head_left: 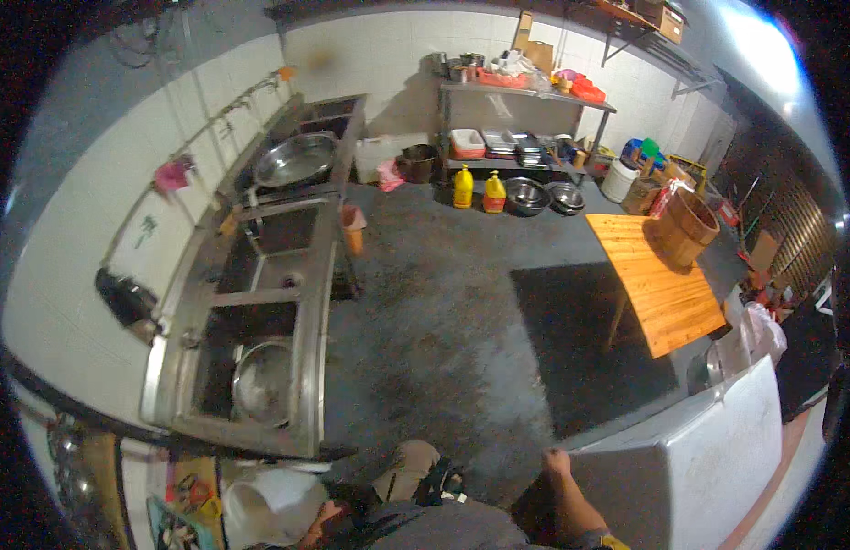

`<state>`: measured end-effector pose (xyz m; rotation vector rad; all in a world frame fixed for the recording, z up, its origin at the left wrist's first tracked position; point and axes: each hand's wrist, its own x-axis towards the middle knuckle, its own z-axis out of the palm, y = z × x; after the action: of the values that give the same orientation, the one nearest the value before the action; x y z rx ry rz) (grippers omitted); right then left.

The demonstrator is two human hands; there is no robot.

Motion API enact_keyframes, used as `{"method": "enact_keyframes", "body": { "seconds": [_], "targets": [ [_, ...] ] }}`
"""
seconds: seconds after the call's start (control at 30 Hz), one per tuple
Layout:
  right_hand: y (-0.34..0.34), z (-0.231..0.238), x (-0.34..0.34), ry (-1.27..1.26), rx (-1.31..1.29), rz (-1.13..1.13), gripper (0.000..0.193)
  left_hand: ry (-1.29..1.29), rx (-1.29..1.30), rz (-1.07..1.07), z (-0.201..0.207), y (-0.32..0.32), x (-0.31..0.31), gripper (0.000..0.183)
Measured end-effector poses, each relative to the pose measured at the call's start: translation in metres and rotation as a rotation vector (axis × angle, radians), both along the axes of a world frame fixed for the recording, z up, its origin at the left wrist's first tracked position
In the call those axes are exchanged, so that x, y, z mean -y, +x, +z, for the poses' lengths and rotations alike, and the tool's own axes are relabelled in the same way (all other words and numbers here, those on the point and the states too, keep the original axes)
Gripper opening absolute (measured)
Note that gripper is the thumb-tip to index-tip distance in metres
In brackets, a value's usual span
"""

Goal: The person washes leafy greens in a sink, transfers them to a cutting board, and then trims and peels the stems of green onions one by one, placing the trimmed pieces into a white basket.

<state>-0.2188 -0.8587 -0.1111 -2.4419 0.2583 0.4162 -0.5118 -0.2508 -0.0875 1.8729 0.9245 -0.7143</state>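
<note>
My right hand [558, 462] is at the lower middle with its fingers curled in. Nothing shows in it. It is beside the near left corner of a large white box-shaped appliance [718, 449], and I cannot tell whether they touch. At the lower left, my left hand [328, 522] is partly visible against the side of a white plastic bucket [283, 500]. Its fingers are too dark and blurred to make out, so a grip on the bucket cannot be confirmed. My knee and shoe appear between the hands, over the dark floor.
Steel sinks [313, 367] line the left wall, with a round basin [297, 160] on top. A steel rack [526, 92] stands at the back, with yellow bottles [463, 188] and metal bowls [526, 196] before it. At right, a wooden table [659, 293] bears a wooden barrel [686, 229].
</note>
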Motion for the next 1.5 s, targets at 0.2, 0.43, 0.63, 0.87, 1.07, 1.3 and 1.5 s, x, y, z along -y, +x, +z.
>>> {"method": "enact_keyframes", "body": {
  "seconds": [0.2, 0.43, 0.63, 0.87, 1.07, 1.3, 1.5],
  "targets": [
    [0.288, -0.008, -0.021, 0.142, 0.178, -0.231, 0.031, -0.065, 0.054, -0.092, -0.041, 0.235, 0.049, 0.028],
    [0.434, 0.002, 0.007, -0.078, -0.384, -0.055, 0.040, -0.153, 0.284, 0.175, -0.051, 0.593, 0.032, 0.030],
    [0.553, -0.111, 0.076, -0.029, -0.409, -0.502, 0.034, -0.081, 0.507, -0.120, -0.022, 0.953, 0.011, 0.031],
    [0.845, -0.151, 0.099, -0.258, -0.565, 0.140, 0.026, -0.165, 0.461, 0.194, -0.067, 1.193, 0.015, 0.029],
    [1.252, -0.063, 0.033, -0.071, -0.223, -0.019, 0.028, -0.050, 0.214, 0.028, -0.125, 1.212, 0.049, 0.026],
    [1.672, -0.101, -0.092, 0.470, -0.250, -0.329, 0.023, -0.230, 0.075, 0.335, -0.174, 1.506, 0.139, 0.028],
    [1.916, -0.253, -0.232, 0.988, -0.346, -0.661, 0.025, -0.349, 0.155, 0.418, -0.227, 1.774, 0.184, 0.030]
  ]
}}
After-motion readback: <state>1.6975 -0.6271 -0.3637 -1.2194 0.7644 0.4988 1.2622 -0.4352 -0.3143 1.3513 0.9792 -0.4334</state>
